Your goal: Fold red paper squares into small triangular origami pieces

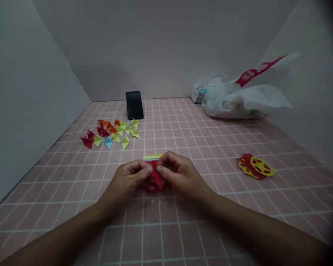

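Between my two hands is a piece of folded red origami paper (157, 180), its pointed end facing down toward me. My left hand (134, 175) pinches it at the left with thumb and fingers. From the other side my right hand (180, 170) pinches its upper right part. Right behind and beneath the hands lies a stack of coloured paper (152, 157), with yellow, white, blue and red showing; the hands hide most of it. Farther off to the left sit several small folded paper cranes (111, 129) in red, orange, yellow-green and light blue.
A black phone (134, 105) leans near the back wall. At the back right are a white plastic bag (238, 101) with red print and a small patterned box (197, 94). Red and yellow paper cutouts (255, 167) lie at the right on the pink checked cloth (219, 147).
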`<state>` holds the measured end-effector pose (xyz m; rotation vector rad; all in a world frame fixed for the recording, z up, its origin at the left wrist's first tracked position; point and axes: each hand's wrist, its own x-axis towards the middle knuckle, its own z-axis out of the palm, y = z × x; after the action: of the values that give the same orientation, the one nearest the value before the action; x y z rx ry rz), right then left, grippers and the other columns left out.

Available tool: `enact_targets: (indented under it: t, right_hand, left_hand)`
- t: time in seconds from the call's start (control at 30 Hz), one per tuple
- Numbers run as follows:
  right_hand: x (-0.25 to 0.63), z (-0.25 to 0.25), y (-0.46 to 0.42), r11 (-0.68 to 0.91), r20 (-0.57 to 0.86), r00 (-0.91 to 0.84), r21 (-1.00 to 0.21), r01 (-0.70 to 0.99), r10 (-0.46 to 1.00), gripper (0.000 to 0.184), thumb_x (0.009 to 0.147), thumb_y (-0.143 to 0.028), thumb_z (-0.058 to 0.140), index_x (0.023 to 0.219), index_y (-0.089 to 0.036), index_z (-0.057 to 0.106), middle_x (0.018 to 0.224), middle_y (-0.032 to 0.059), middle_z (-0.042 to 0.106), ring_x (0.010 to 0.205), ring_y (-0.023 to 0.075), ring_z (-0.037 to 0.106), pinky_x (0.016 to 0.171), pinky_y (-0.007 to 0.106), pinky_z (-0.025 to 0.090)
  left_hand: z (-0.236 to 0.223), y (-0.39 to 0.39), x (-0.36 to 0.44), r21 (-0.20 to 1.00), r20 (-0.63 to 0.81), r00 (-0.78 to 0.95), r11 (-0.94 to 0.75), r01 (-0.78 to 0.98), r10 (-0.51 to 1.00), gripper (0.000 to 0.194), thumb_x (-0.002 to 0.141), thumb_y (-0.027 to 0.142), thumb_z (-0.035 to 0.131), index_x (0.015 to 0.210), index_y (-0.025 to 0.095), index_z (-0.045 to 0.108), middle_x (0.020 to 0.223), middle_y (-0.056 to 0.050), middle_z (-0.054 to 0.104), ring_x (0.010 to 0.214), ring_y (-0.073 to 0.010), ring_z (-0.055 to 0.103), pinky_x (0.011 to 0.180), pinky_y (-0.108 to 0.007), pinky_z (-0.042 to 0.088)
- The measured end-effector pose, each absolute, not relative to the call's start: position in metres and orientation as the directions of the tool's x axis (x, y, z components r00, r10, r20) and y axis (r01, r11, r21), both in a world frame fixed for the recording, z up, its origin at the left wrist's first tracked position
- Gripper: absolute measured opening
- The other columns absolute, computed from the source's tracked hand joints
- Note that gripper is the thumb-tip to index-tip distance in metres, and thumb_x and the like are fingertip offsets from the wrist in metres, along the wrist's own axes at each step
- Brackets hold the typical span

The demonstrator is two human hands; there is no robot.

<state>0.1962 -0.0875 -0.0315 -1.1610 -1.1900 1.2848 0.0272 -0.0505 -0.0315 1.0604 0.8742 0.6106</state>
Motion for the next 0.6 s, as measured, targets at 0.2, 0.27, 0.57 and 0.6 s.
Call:
enact_targets:
  t: [0.2, 0.27, 0.57, 0.6]
  right_hand:
    - [0.1955, -0.0339, -0.0880, -0.029, -0.027, -0.047, -0.998, -0.049, 0.999, 0.011, 0.082, -0.023, 0.062, 0.074, -0.019, 0.055, 0.069, -0.0032, 0.055, 0.059, 0.0095, 0.050, 0.054, 0.022, 0.040]
    - [0.1956, -0.0345, -0.0879, -0.027, -0.025, -0.043, -0.999, -0.043, 0.999, 0.012, 0.082, -0.023, 0.063, 0.073, -0.019, 0.055, 0.068, -0.0031, 0.055, 0.059, 0.0094, 0.049, 0.054, 0.022, 0.040]
    - [0.1961, -0.0319, -0.0865, -0.134, -0.120, -0.093, -0.976, -0.171, 0.988, 0.015, 0.077, -0.023, 0.067, 0.075, -0.020, 0.052, 0.064, -0.0046, 0.057, 0.055, 0.0094, 0.054, 0.052, 0.022, 0.043]
    - [0.1961, -0.0316, -0.0863, -0.142, -0.127, -0.091, -0.974, -0.176, 0.988, 0.015, 0.077, -0.023, 0.067, 0.075, -0.020, 0.052, 0.064, -0.0048, 0.057, 0.055, 0.0093, 0.055, 0.052, 0.022, 0.044]
  left_hand:
    - [-0.0292, -0.0525, 0.0283, 0.933, -0.308, 0.513, 0.359, -0.001, 0.802, 0.021, 0.082, 0.034, 0.073, 0.075, 0.015, 0.067, 0.068, -0.001, 0.070, 0.060, -0.0118, 0.064, 0.062, -0.023, 0.053]
    - [-0.0290, -0.0525, 0.0288, 0.942, -0.293, 0.499, 0.335, 0.006, 0.816, 0.021, 0.082, 0.034, 0.073, 0.074, 0.016, 0.067, 0.066, -0.001, 0.069, 0.059, -0.0119, 0.064, 0.061, -0.023, 0.053]
    - [-0.0341, -0.0504, 0.0262, 0.922, -0.316, 0.520, 0.387, -0.030, 0.793, 0.025, 0.082, 0.039, 0.074, 0.077, 0.015, 0.068, 0.067, -0.001, 0.070, 0.060, -0.0119, 0.064, 0.063, -0.024, 0.054]
    - [-0.0348, -0.0498, 0.0260, 0.916, -0.322, 0.530, 0.399, -0.035, 0.785, 0.024, 0.082, 0.038, 0.075, 0.077, 0.015, 0.068, 0.067, -0.001, 0.070, 0.060, -0.0117, 0.064, 0.063, -0.024, 0.054]
